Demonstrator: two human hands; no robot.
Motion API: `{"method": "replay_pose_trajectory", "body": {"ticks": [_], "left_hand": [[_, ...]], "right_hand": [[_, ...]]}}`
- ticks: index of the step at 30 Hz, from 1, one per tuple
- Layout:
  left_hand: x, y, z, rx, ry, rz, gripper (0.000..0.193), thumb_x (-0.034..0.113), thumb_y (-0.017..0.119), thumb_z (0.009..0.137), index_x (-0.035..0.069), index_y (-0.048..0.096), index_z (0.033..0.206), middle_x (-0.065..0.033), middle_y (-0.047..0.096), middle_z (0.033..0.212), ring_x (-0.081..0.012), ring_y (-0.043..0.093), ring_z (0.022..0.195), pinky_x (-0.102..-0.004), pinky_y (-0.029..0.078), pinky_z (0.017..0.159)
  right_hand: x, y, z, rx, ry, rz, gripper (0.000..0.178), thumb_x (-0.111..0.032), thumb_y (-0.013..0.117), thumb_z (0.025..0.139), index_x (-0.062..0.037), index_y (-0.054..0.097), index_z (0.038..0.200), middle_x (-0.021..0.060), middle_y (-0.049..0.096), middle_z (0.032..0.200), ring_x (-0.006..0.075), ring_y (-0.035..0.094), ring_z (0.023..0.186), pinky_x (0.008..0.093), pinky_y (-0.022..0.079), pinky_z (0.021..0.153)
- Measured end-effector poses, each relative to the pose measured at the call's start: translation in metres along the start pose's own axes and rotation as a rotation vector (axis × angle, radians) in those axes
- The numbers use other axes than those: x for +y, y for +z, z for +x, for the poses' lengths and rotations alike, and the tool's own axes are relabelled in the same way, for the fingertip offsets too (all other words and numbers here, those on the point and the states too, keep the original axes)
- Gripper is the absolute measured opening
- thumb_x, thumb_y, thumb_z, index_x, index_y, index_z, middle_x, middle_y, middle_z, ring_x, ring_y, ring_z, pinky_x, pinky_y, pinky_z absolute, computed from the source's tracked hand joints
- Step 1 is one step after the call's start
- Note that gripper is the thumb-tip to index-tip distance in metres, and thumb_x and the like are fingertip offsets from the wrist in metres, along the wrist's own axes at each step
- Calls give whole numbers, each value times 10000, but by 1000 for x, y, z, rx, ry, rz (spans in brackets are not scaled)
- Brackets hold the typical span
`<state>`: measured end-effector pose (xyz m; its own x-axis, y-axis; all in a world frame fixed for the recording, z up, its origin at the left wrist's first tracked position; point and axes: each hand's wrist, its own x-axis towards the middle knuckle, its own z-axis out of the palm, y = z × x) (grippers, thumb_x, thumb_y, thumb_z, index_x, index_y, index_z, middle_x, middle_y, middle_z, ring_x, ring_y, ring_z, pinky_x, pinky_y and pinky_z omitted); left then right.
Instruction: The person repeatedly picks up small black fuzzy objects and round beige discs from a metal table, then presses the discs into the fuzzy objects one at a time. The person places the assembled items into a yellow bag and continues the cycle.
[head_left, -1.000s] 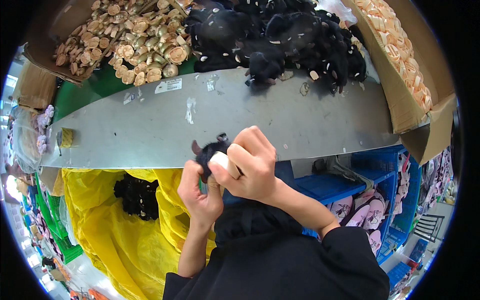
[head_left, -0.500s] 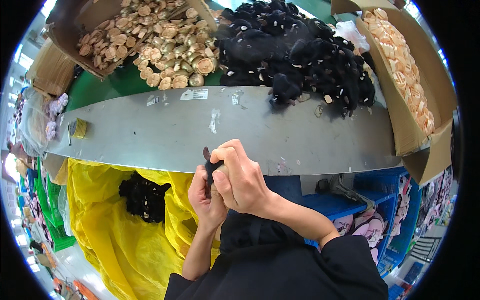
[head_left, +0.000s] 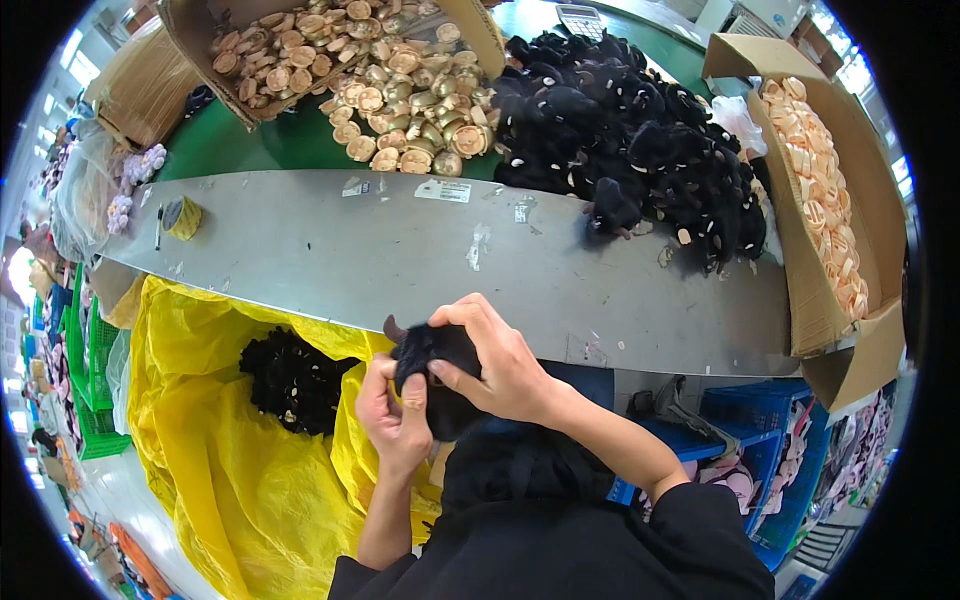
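Between my two hands, in front of the metal table's near edge, is a black plush piece [head_left: 425,350] with a brown ear-like tip poking up at its upper left. My left hand [head_left: 395,415] pinches its lower left side with thumb and fingers. Gripping the piece from the right and top is my right hand [head_left: 500,365], its thumb pressed on the plush. Across the table lies a large pile of similar black plush pieces [head_left: 590,120] with small pale spots. More black plush pieces [head_left: 290,385] rest inside a yellow plastic bag [head_left: 200,430] at my left.
A cardboard box [head_left: 235,95] spills round gold and beige plastic parts [head_left: 400,100] at the back. To the right stands a long cardboard box [head_left: 870,210] of pale peach plastic parts [head_left: 820,200]. A yellow tape roll [head_left: 182,217] sits on the metal table [head_left: 350,250]. Blue crates [head_left: 765,420] are lower right.
My hands have spread slightly apart, and more of the black plush piece shows between them. The whole view has shifted, so the table and piles appear farther right.
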<state>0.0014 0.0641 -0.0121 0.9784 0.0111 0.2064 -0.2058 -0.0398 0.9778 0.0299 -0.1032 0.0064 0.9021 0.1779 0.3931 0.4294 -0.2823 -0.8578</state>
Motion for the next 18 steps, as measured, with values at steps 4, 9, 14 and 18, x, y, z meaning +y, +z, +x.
{"method": "replay_pose_trajectory", "body": {"ticks": [4, 9, 14, 18], "left_hand": [[5, -13, 3, 65, 14, 93, 219, 181, 652, 977, 42, 523, 867, 0, 460, 824, -102, 416, 728, -242, 342, 655], [-2, -52, 7, 289, 35, 330, 143, 15, 634, 850, 36, 493, 842, -40, 434, 798, -151, 429, 729, -270, 394, 685], [-12, -112, 14, 661, -89, 786, 265, -86, 507, 680, 2, 467, 927, -86, 417, 879, -244, 425, 842, -322, 395, 832], [-28, -122, 8, 649, -112, 974, 421, -111, 450, 664, 13, 509, 1062, -113, 455, 1012, -269, 451, 959, -370, 398, 894]], "right_hand": [[15, 11, 19, -85, -6, -60, 445, -111, 754, 841, -48, 507, 1206, 155, 572, 1089, 391, 655, 937, 424, 546, 727], [21, 7, 77, -341, -146, -435, 375, -300, 712, 903, -75, 571, 1167, 118, 632, 1036, 319, 688, 841, 418, 551, 671], [96, -2, 213, -180, -163, -628, 366, -404, 629, 930, -48, 655, 1015, 135, 700, 931, 319, 676, 925, 477, 532, 723], [177, 25, 295, -122, -341, -924, 310, -353, 681, 887, -66, 672, 1003, 120, 700, 927, 308, 635, 987, 437, 493, 858]]}}
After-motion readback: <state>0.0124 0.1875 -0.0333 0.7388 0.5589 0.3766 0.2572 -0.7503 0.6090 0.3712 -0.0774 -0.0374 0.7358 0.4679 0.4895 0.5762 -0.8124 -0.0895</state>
